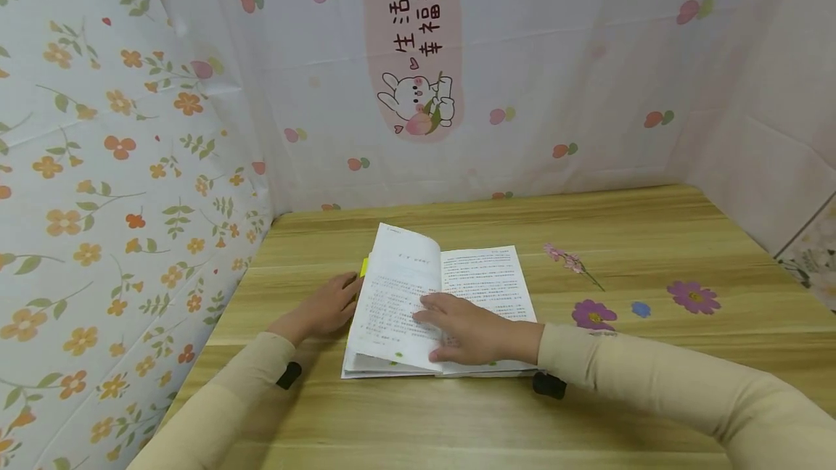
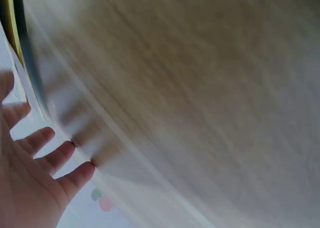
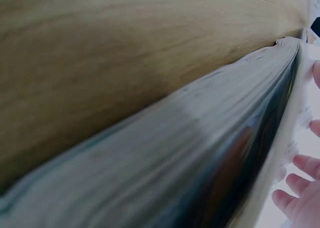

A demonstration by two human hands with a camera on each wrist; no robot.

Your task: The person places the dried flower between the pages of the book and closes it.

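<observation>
An open book (image 1: 486,274) with printed text lies on the wooden table. Its left-hand page (image 1: 398,274) bulges upward and curves near the middle fold. My right hand (image 1: 473,332) rests over the fold with fingers extended onto that left page. Beside the book's left edge is my left hand (image 1: 329,304), its fingertips at the edge and partly hidden by the page. In the left wrist view the left hand (image 2: 35,183) has spread, loosely straight fingers with nothing held. The right wrist view shows the thick page block (image 3: 150,143) and the right hand's fingers (image 3: 297,183).
A yellow tab (image 1: 364,267) sticks out at the book's left side. To the right lie a pink flower sprig (image 1: 571,261), two purple flowers (image 1: 593,315) and a small blue flower (image 1: 641,309). A patterned curtain (image 1: 575,78) stands behind the wooden table (image 1: 392,423).
</observation>
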